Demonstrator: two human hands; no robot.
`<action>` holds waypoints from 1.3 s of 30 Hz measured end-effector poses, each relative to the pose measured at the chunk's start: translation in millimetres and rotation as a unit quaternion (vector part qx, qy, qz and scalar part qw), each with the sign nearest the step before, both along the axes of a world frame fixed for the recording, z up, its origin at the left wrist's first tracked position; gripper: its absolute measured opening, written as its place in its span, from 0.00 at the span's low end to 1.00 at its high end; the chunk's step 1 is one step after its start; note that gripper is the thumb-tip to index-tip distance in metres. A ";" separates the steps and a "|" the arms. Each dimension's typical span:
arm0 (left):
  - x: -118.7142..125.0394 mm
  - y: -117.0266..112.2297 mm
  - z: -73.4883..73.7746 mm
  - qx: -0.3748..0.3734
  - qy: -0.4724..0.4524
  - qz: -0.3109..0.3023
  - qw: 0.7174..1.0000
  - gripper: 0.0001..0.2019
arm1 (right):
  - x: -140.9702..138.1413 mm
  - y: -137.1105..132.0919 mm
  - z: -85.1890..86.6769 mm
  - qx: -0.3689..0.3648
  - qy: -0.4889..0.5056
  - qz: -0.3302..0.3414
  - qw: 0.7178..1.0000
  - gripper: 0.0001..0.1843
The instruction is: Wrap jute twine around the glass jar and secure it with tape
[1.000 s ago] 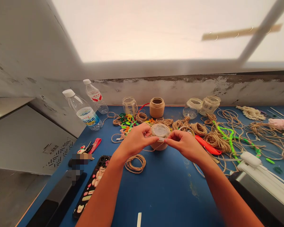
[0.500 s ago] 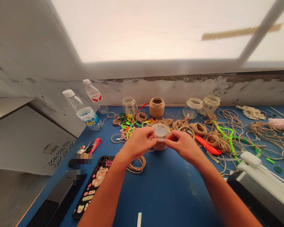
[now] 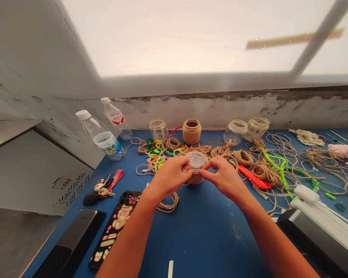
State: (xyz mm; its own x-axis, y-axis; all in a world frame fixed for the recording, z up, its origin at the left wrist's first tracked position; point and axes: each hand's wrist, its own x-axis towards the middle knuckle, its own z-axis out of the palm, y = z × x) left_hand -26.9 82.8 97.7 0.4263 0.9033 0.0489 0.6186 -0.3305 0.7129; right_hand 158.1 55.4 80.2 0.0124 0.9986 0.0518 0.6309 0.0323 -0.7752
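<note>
A glass jar [image 3: 197,157] wrapped in twine around its body stands in front of me, its pale round top facing up. At its near side my left hand [image 3: 178,170] is closed in a pinch, fingertips against the jar's front. Opposite it, my right hand [image 3: 217,170] pinches with thumb and forefinger. Between the fingertips stretches a short pale strip of tape [image 3: 195,170], lying close to the jar's twine. What the fingers cover is partly hidden. A loop of twine [image 3: 168,204] rests on the table beside my left wrist.
Behind stand a twine-wrapped jar [image 3: 191,133] and several glass jars [image 3: 235,133]. Twine coils [image 3: 243,157], a red cutter [image 3: 253,177] and a tape roll [image 3: 234,162] lie to the right. Leftward are bottles [image 3: 107,144], keys [image 3: 106,192] and a phone [image 3: 116,227].
Both hands stay at the jar's front with almost no movement. The pale strip between the fingertips shows less plainly now, and the right fingertips have shifted slightly.
</note>
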 end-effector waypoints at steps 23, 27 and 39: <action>-5.8 -5.3 8.4 0.047 -0.008 0.027 0.998 0.07 | -2.4 2.6 -6.7 0.026 0.028 -0.002 0.999 0.08; -7.1 -7.1 10.1 0.009 -0.029 0.006 1.000 0.07 | -2.3 2.2 -4.0 0.015 0.029 0.000 0.999 0.08; -2.3 -4.1 3.9 -0.005 -0.005 0.023 1.000 0.10 | -1.0 2.2 -6.9 0.030 0.030 0.002 0.999 0.09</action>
State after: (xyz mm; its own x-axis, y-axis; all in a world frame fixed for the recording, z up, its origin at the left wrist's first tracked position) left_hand -29.2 78.7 101.5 0.3840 0.9223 0.0428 0.6258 -0.2941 0.7224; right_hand 157.1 57.6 73.3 0.0130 0.9938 0.1100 0.5835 0.0818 -0.8080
